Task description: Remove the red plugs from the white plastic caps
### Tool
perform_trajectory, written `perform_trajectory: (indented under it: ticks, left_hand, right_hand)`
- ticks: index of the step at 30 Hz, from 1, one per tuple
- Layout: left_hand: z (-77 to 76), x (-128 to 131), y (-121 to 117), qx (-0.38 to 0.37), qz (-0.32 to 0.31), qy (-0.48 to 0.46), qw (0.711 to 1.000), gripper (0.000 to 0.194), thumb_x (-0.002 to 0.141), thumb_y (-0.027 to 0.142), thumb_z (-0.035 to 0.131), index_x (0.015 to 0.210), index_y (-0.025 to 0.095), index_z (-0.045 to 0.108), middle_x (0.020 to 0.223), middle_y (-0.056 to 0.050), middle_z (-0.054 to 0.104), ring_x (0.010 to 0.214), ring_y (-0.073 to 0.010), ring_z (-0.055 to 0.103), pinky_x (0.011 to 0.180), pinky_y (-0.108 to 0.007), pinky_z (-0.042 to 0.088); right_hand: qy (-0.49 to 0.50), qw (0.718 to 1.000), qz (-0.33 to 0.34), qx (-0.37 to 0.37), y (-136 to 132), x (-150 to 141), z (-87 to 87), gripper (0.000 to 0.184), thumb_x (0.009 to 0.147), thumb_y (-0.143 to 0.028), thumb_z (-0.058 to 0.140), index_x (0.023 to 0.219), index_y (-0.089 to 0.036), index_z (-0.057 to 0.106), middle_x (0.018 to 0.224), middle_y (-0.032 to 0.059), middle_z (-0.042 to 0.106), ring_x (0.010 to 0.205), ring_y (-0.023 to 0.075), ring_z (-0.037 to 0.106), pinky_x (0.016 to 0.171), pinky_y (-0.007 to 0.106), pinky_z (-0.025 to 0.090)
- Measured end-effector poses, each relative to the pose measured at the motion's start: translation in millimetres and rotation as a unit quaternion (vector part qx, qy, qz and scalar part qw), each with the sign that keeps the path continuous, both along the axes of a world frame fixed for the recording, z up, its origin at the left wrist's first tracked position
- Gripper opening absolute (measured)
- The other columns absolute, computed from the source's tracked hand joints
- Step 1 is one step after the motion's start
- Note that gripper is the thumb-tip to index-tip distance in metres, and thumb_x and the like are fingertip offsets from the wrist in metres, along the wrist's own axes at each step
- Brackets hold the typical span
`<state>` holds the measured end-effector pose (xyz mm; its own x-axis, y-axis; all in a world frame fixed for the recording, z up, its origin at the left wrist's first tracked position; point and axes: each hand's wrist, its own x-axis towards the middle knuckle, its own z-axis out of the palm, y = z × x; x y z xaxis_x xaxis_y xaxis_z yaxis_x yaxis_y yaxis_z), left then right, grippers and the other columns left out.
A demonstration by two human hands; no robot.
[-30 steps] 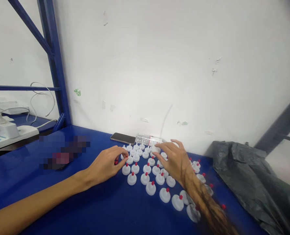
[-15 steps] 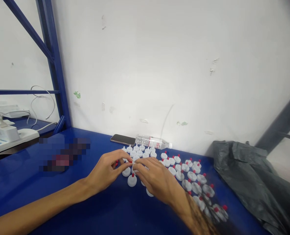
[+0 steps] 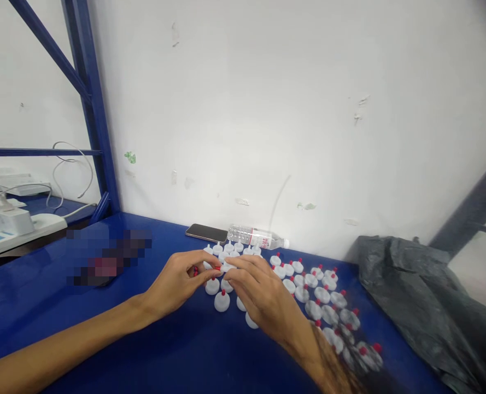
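Observation:
My left hand (image 3: 181,276) pinches a small red tip cap (image 3: 217,268) between thumb and forefinger. More red pieces (image 3: 195,271) show inside its curled fingers. Facing it, my right hand (image 3: 261,287) has its fingers closed on a white nozzle cap (image 3: 227,267), mostly hidden by the fingers. The red tip meets or nearly touches the nozzle; which of these I cannot tell. Behind the hands stand several white nozzle caps with bare spouts (image 3: 217,249). In front and to the right are several with red tips, among them a near red-tipped cap (image 3: 222,302).
A phone (image 3: 206,233) and a clear plastic bottle (image 3: 257,237) lie along the wall. At the right a dark plastic bag (image 3: 415,295) covers part of the blue table (image 3: 164,361). A blurred-out item (image 3: 107,262) lies left; a power strip (image 3: 48,223) is beyond the frame post.
Both hands stay almost in place over the caps. My right fingers have lifted slightly, and the red tip and white nozzle between the hands show more plainly.

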<state>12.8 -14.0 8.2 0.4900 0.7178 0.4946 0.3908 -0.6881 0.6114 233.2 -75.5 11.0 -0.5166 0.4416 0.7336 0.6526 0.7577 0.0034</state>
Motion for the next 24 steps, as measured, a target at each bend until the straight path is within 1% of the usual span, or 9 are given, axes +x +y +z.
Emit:
perform_trajectory:
  ticks: [3,5,8,11,14,16,21,24]
  left_hand:
    - [-5.1,-2.6,3.5,0.075,-0.018,0.030,0.997,0.029,0.101,0.041,0.055,0.108,0.020,0.074,0.075,0.000,0.069,0.066,-0.0139,0.061,0.068,-0.025,0.050]
    - [-10.5,-4.6,6.6,0.124,-0.028,0.054,0.990,0.033,0.104,0.041,0.048,0.107,0.020,0.074,0.075,-0.001,0.069,0.067,-0.0139,0.061,0.070,-0.025,0.050]
    - [-17.4,-7.0,9.8,0.148,-0.036,0.085,0.985,0.033,0.106,0.037,0.043,0.106,0.020,0.072,0.078,-0.001,0.069,0.070,-0.0139,0.062,0.071,-0.024,0.050]
    - [-19.7,-7.1,9.0,0.126,-0.060,0.089,0.986,0.033,0.106,0.034,0.042,0.099,0.020,0.070,0.078,-0.001,0.068,0.069,-0.0137,0.061,0.069,-0.024,0.048]
    - [-17.5,-4.6,4.4,0.079,-0.066,0.075,0.992,0.035,0.106,0.031,0.041,0.086,0.020,0.067,0.072,0.000,0.066,0.066,-0.0133,0.060,0.067,-0.024,0.047]
    - [-14.6,-2.5,0.9,0.052,-0.066,0.062,0.995,0.035,0.105,0.029,0.041,0.081,0.020,0.065,0.069,0.001,0.064,0.063,-0.0125,0.059,0.066,-0.024,0.047]
    - [-8.6,-0.8,-3.0,0.014,-0.084,0.044,0.995,0.037,0.105,0.031,0.043,0.075,0.019,0.061,0.063,0.003,0.061,0.056,-0.0100,0.057,0.061,-0.022,0.045]
    - [-6.1,-1.5,-5.1,-0.005,-0.089,0.041,0.995,0.037,0.104,0.033,0.044,0.074,0.019,0.061,0.062,0.003,0.060,0.052,-0.0097,0.056,0.058,-0.022,0.045]
  right_hand:
    - [0.006,1.000,-0.004,0.014,-1.4,-2.6,0.8,0.022,0.103,-0.013,0.048,0.119,-0.023,0.058,0.130,0.0043,0.069,0.118,0.0222,0.061,0.100,0.042,0.055]
    - [0.015,1.000,0.005,0.012,-1.2,-3.6,0.6,0.020,0.104,-0.015,0.048,0.118,-0.023,0.059,0.129,0.0048,0.070,0.118,0.0211,0.063,0.100,0.042,0.055]
    - [0.034,0.999,0.022,-0.013,-0.7,-4.0,-0.9,0.020,0.105,-0.016,0.046,0.117,-0.024,0.060,0.128,0.0058,0.071,0.120,0.0185,0.065,0.101,0.040,0.056]
    - [0.050,0.998,0.030,-0.038,-1.2,-4.1,-4.0,0.022,0.105,-0.016,0.045,0.116,-0.026,0.061,0.127,0.0038,0.072,0.122,0.0171,0.065,0.103,0.036,0.055]
    - [0.044,0.998,0.037,-0.034,-2.4,-5.1,-5.7,0.028,0.102,-0.009,0.041,0.114,-0.026,0.061,0.127,0.0018,0.072,0.124,0.0170,0.063,0.105,0.034,0.054]
    - [0.042,0.998,0.040,-0.035,-3.5,-6.3,-5.1,0.032,0.099,-0.005,0.040,0.112,-0.026,0.061,0.129,0.0004,0.071,0.125,0.0160,0.062,0.105,0.033,0.054]
    - [0.046,0.998,0.032,-0.030,-5.6,-7.5,-3.9,0.038,0.093,0.002,0.041,0.109,-0.027,0.060,0.128,-0.0020,0.071,0.123,0.0143,0.063,0.103,0.031,0.056]
    - [0.047,0.998,0.024,-0.033,-5.2,-6.2,-7.8,0.037,0.095,-0.001,0.040,0.109,-0.028,0.061,0.129,-0.0015,0.071,0.122,0.0151,0.065,0.104,0.033,0.056]
